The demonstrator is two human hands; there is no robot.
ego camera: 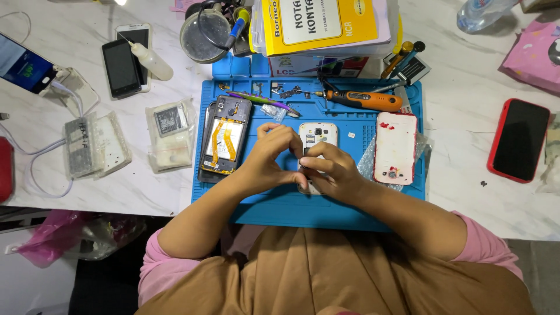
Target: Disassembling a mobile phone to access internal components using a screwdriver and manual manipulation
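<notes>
White marble table (pixel 461 111) | blue mat (pixel 280 204) | hands (pixel 303 163) on white phone (pixel 318 135)

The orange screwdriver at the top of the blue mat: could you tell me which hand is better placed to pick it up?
Probably the right hand. The orange screwdriver lies up and to its side, while the left hand would have to cross over the white phone both hands are touching.

Lower half of white phone (pixel 318 136) hidden under left hand (pixel 269 158) & right hand (pixel 330 172); what fingertips pinch too small to tell. Water bottle (pixel 482 13) cut off at top edge. Red object (pixel 5 169) cut at left edge.
</notes>
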